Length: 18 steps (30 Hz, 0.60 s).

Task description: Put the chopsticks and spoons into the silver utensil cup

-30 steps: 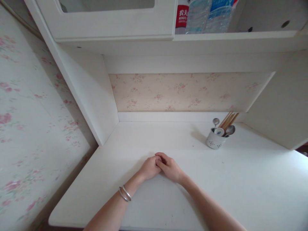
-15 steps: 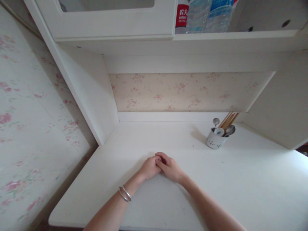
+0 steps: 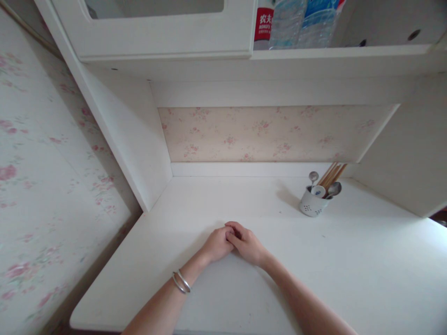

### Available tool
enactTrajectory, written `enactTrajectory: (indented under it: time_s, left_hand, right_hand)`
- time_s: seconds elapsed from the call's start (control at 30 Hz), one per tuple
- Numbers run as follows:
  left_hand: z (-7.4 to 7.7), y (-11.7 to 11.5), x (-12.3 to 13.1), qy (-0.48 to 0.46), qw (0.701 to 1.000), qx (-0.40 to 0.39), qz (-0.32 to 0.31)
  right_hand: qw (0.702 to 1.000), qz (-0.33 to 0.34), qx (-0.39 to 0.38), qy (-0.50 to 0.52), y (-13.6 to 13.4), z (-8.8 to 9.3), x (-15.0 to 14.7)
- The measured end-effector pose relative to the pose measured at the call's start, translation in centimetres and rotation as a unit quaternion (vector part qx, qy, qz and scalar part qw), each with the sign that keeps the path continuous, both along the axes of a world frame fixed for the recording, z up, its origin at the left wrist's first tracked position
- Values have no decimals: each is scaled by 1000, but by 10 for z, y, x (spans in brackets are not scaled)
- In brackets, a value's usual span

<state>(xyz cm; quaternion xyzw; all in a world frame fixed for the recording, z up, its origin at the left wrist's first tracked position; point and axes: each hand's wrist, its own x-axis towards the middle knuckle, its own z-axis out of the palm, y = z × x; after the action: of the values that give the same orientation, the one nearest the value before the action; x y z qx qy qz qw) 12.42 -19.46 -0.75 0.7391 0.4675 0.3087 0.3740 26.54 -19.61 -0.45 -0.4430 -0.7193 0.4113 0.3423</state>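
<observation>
My left hand (image 3: 216, 243) and my right hand (image 3: 247, 244) rest together on the white counter (image 3: 349, 274), near its middle. Their fingers are curled and interlaced, each hand pressed against the other. I see nothing held inside them. Two silver bangles (image 3: 181, 281) circle my left wrist. A white perforated utensil holder (image 3: 310, 202) stands well to the right and behind the hands, holding metal spoons (image 3: 334, 188) and wooden chopsticks (image 3: 333, 171).
A white cabinet side panel (image 3: 136, 139) borders the counter on the left, with floral wallpaper (image 3: 265, 132) behind. An upper shelf (image 3: 342, 52) carries plastic water bottles (image 3: 296, 21). The counter's front left corner (image 3: 75, 321) drops off beside a floral wall.
</observation>
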Motion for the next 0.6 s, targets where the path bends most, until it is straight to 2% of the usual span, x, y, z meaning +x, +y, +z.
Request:
enactTrajectory:
  time_s: [0.6]
  left_hand:
    - [-6, 2, 0, 7, 1000, 1, -3]
  right_hand:
    - [1000, -2, 1, 4, 0, -1, 0]
